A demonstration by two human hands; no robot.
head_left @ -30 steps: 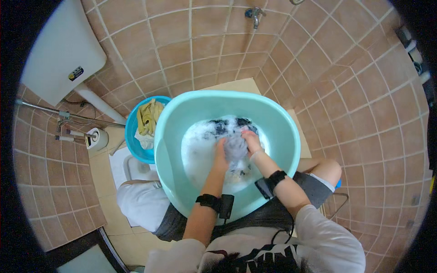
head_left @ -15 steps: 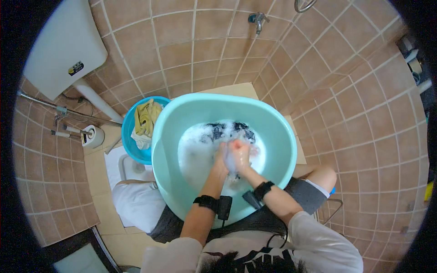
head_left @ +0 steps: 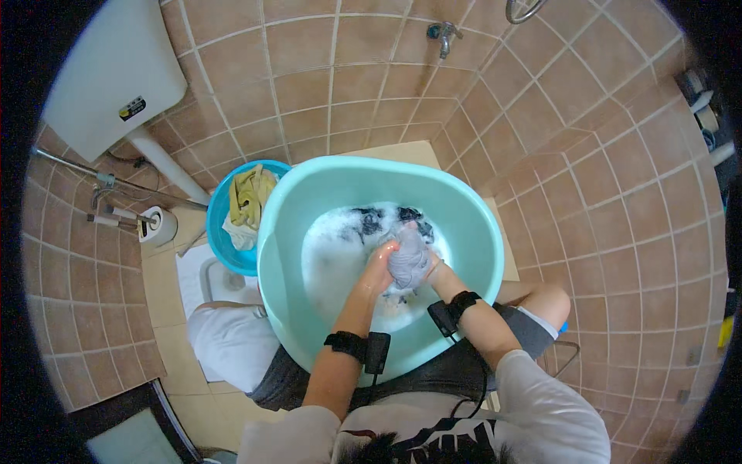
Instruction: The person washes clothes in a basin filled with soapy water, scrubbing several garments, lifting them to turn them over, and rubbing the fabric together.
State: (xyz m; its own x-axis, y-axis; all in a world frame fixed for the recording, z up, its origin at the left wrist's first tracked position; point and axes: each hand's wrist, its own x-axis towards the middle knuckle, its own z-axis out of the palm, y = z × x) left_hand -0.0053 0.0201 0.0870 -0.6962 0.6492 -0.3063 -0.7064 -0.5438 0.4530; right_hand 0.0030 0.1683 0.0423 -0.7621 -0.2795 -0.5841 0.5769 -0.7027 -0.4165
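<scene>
A large pale turquoise tub (head_left: 371,175) stands between my legs, with white suds (head_left: 328,259) over the water in it. Dark wet cloth (head_left: 371,220) shows through the foam at the far side. Above the suds I hold a bunched grey cloth (head_left: 410,259), wet and crumpled. My left hand (head_left: 379,267) is curled round its left side. At its right side is my right hand (head_left: 435,269), its fingers partly hidden behind the cloth. Each wrist wears a black strap with a small box.
A blue basin (head_left: 219,224) with yellow-green and white cloths (head_left: 251,197) touches the tub's left side. Behind it a white pipe (head_left: 166,166) drops from a cistern (head_left: 116,77). A tap (head_left: 444,37) juts from the tiled wall. A squat toilet (head_left: 222,282) lies at the left.
My hands, which were pressed together low over the foam, have moved apart. The grey cloth now shows as a wider bundle between them. My right forearm has shifted right.
</scene>
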